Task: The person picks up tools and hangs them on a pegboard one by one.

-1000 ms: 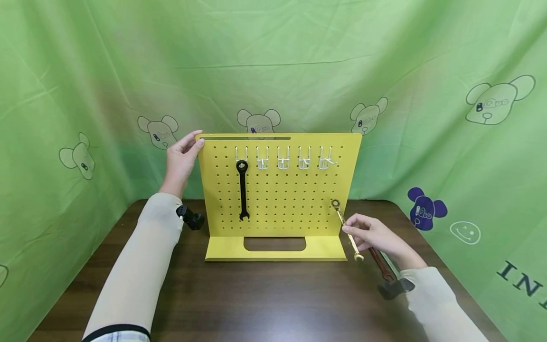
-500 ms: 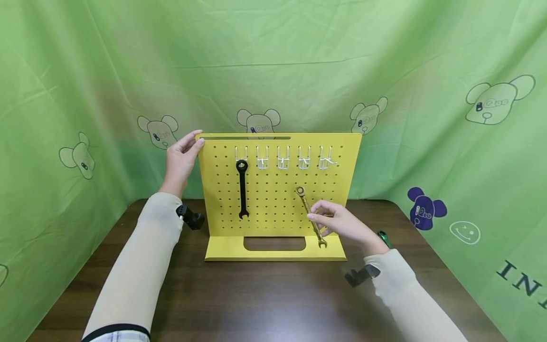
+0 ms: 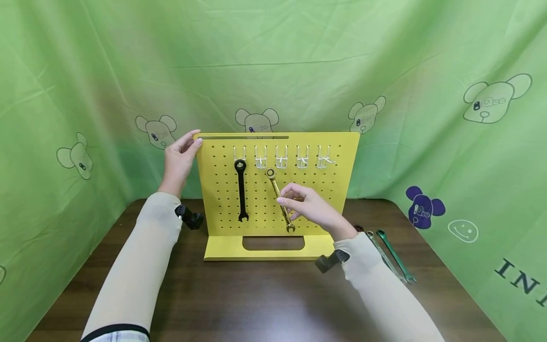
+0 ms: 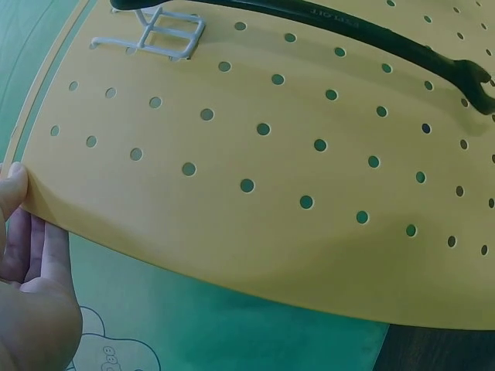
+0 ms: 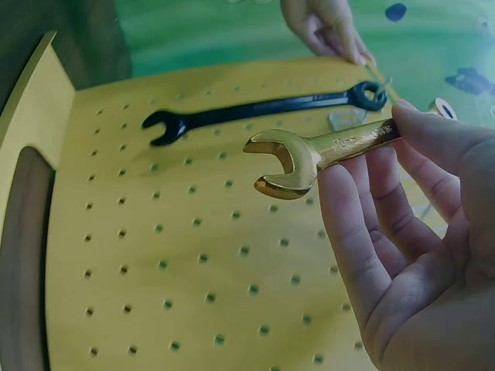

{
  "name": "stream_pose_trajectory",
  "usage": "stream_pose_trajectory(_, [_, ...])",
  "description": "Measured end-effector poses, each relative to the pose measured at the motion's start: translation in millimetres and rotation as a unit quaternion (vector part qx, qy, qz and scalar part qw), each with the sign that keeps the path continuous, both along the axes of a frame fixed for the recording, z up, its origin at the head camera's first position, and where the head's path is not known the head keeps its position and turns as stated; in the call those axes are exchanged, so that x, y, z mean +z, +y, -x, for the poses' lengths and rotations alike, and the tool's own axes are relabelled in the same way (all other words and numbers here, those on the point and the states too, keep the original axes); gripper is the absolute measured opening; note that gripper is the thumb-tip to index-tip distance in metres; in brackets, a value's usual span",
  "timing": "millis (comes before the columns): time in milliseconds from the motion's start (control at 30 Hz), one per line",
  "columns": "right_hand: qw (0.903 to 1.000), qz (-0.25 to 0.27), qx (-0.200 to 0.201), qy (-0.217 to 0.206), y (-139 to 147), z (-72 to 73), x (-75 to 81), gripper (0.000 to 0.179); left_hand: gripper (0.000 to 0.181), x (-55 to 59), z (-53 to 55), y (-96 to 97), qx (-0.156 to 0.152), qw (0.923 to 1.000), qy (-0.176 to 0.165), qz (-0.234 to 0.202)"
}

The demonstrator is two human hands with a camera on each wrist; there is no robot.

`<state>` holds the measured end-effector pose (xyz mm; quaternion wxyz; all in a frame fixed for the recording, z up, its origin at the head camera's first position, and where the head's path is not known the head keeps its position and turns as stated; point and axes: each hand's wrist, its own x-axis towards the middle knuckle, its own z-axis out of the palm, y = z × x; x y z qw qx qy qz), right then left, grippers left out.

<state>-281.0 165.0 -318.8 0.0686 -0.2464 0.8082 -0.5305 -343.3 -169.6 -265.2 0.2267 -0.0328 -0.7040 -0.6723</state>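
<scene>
My left hand (image 3: 179, 159) pinches the top left corner of a yellow pegboard (image 3: 222, 190) between thumb and fingers. With thumb and fingertips, my right hand (image 3: 309, 205) holds a gold combination wrench (image 3: 279, 197) in front of the board, tilted, ring end up. That ring end is just below the white hooks (image 3: 281, 157), near the second and third from the left. The wrench's open jaw end faces the camera in the right wrist view. A black combination wrench (image 3: 241, 192) hangs by its ring from the leftmost hook, left of the gold one.
On the dark wooden table (image 3: 256, 294), right of the board, lie a green wrench (image 3: 395, 256), a silver wrench (image 3: 381, 249) and a dark ring end (image 3: 359, 228), partly hidden by the right forearm. A green curtain (image 3: 273, 71) hangs behind and at both sides.
My right hand has carried the gold wrench leftward and up, from the board's lower right edge to below the middle hooks. My left hand has stayed on the corner.
</scene>
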Motion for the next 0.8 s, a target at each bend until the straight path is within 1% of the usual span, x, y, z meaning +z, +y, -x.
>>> stream_pose_trajectory(167, [0.9999, 0.014, 0.002, 0.006, -13.0, 4.9, 8.0, 0.023, 0.034, 0.2, 0.5, -0.1, 0.001, 1.0000, 0.000, 0.001])
stream_pose_trajectory(300, [0.9998, 0.021, 0.001, 0.003, -18.3, 9.9, 9.1, 0.023, 0.035, -0.1, 0.8, 0.1, 0.001, 1.0000, 0.001, 0.005])
stream_pose_trajectory(467, [0.9995, 0.029, 0.000, -0.008, -23.8, 17.5, 5.6, 0.024, 0.036, -0.8, 1.1, -0.8, 0.001, 1.0000, 0.003, 0.003])
stream_pose_trajectory(633, [0.9991, 0.037, -0.013, -0.017, -26.8, 24.3, -1.3, 0.021, 0.035, -1.0, 1.1, -0.2, -0.001, 1.0000, -0.001, -0.002])
stream_pose_trajectory(800, [0.9985, 0.044, -0.022, -0.024, -29.8, 29.9, -6.3, 0.021, 0.035, -1.5, 1.6, 0.5, 0.003, 1.0000, 0.003, 0.003])
